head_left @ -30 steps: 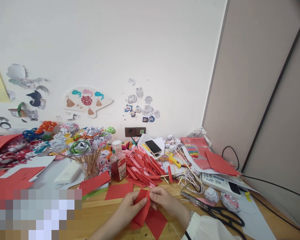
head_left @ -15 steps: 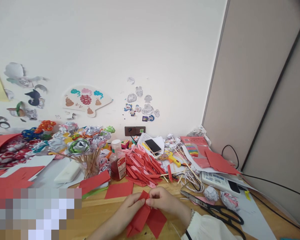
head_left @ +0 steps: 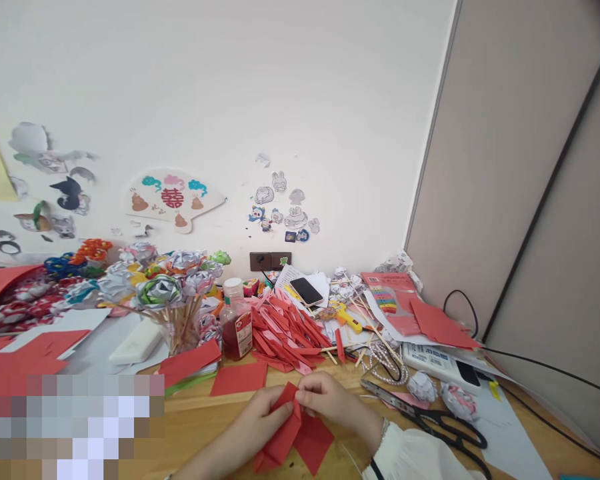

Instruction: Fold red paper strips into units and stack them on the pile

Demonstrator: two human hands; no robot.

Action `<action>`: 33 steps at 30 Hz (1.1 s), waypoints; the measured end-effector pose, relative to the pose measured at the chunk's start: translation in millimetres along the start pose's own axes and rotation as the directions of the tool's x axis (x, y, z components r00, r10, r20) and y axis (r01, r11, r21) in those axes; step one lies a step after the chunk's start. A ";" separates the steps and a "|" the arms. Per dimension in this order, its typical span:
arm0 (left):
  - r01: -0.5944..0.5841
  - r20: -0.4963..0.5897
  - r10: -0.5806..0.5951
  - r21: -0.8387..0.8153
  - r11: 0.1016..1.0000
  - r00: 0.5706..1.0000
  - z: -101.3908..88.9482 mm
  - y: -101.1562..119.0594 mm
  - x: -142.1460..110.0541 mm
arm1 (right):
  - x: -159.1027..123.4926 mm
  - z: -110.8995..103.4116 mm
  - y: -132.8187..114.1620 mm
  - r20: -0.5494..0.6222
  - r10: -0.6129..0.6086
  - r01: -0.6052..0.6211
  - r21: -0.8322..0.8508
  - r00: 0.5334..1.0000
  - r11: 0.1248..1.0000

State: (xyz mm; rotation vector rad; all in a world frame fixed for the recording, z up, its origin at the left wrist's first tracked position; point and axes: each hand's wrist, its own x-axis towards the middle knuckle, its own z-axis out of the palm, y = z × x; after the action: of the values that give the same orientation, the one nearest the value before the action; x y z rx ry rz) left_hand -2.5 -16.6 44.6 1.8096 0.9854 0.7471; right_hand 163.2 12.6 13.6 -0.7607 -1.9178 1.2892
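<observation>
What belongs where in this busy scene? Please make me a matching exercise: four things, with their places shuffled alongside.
Things:
1. Folded red paper
2. Scissors
3. Bottle
4. Fan-shaped cutout

Places:
A. On the wall
B. Beside a crumpled paper ball
C. Between the left hand and right hand
D. Upright beside the red strips

Right pairs: 1-C, 2-B, 3-D, 4-A.

Is a shiny table of yellow-brown wood (head_left: 195, 415). Holds a flat red paper square (head_left: 239, 379), long metal scissors with black handles (head_left: 424, 419), and a messy pile of red and pink paper strips (head_left: 285, 333). Carries a clear, white-capped bottle of dark red stuff (head_left: 237, 331), too.
</observation>
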 end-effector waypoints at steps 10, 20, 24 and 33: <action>0.066 0.026 -0.066 -0.005 0.998 0.997 0.9 -3.8 1.7 | 0.5 1.0 -2.6 -0.031 -0.039 0.035 -0.121 0.999 0.992; -0.004 -0.113 0.031 0.233 0.972 0.993 -1.9 -12.0 6.7 | -0.8 3.7 -1.8 0.001 0.009 -0.009 -0.122 1.000 0.992; 0.036 -0.177 0.009 0.249 0.968 0.984 -2.6 -11.5 7.7 | -1.1 4.7 0.7 -0.003 -0.001 0.001 -0.219 1.000 0.976; 0.070 -0.213 -0.044 0.115 0.991 0.976 -2.8 -19.3 11.8 | 0.4 3.0 -0.2 0.000 -0.057 0.055 -0.278 0.998 0.959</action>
State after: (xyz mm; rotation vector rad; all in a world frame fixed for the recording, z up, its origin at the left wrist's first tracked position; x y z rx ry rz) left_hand -4.9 -0.1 29.1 1.8243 1.2405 0.8719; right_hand 160.6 11.2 13.1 -0.8409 -2.1256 0.9915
